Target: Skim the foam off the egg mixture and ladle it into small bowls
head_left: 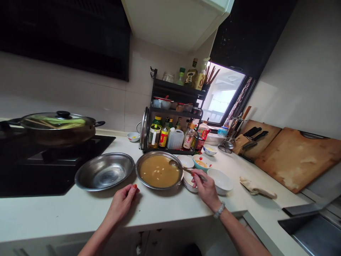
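My right hand (pixel 204 187) grips the handle of a metal spoon (pixel 173 163). The spoon's head is at the right side of a metal bowl (pixel 137 174) full of cloudy light-brown liquid, with a few pale bits floating on it. Loosely curled, my left hand (pixel 123 202) rests near the counter's front edge, below and left of that bowl, and nothing shows in its fingers. To its upper left sits a bare metal basin (pixel 106 174). Several small bowls stand beside my right hand, among them a white bowl (pixel 220 180) and a green-rimmed bowl (pixel 201 163) with orange-yellow contents.
A lidded pan (pixel 58 133) stands on the black stove at left. Behind the bowls is a black rack (pixel 176 113) of bottles and jars. At right are a knife block (pixel 241 142), wooden cutting boards (pixel 298 156), a folded cloth (pixel 257 188) and the sink (pixel 317 227).
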Demonstrator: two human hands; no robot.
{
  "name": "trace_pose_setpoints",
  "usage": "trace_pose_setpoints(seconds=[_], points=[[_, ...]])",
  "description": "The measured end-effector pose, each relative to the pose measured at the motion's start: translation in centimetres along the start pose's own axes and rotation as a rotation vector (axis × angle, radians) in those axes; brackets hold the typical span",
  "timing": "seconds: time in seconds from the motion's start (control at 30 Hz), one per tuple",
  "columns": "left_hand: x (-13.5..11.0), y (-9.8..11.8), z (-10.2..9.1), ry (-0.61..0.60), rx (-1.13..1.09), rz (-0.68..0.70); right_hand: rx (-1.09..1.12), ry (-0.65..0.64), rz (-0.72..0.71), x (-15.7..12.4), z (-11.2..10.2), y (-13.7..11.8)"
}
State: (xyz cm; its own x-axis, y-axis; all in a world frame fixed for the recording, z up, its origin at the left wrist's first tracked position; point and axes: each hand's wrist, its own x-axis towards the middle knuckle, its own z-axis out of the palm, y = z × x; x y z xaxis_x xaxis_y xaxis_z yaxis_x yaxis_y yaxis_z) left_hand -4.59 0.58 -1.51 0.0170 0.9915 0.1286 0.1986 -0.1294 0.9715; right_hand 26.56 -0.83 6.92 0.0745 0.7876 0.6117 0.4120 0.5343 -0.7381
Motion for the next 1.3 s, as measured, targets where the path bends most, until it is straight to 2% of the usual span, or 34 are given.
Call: trace_pose_setpoints(seconds=[0.07, 0.17, 0.27, 0.37, 0.7, 0.97, 1.13, 1.3], points=[[0.0, 0.1, 0.0, 0.005, -0.001, 0.006, 0.041, 0.012, 0.082, 0.0, 0.8, 0.3], [-0.1, 0.5, 0.0, 0.014, -0.012, 0.003, 0.139, 0.109, 0.218, 0.4, 1.3, 0.4], [-0.3, 0.9, 0.1, 0.012, -0.016, -0.002, 0.252, 0.242, 0.334, 1.3, 1.3, 0.3], [-0.4, 1.0, 0.1, 0.007, -0.021, -0.008, 0.337, 0.316, 0.388, 2.0, 1.0, -0.1], [-0.4, 1.0, 0.1, 0.009, -0.035, -0.015, 0.473, 0.343, 0.412, 3.0, -0.4, -1.2], [-0.3, 0.7, 0.1, 0.008, -0.016, -0.016, 0.483, 0.356, 0.413, 3.7, -1.8, -1.3], [-0.3, 0.9, 0.1, 0.012, -0.017, -0.010, 0.462, 0.434, 0.383, 4.7, -3.9, -0.9], [-0.3, 0.7, 0.1, 0.007, -0.020, -0.005, 0.396, 0.559, 0.328, 6.0, -6.7, 0.8]])
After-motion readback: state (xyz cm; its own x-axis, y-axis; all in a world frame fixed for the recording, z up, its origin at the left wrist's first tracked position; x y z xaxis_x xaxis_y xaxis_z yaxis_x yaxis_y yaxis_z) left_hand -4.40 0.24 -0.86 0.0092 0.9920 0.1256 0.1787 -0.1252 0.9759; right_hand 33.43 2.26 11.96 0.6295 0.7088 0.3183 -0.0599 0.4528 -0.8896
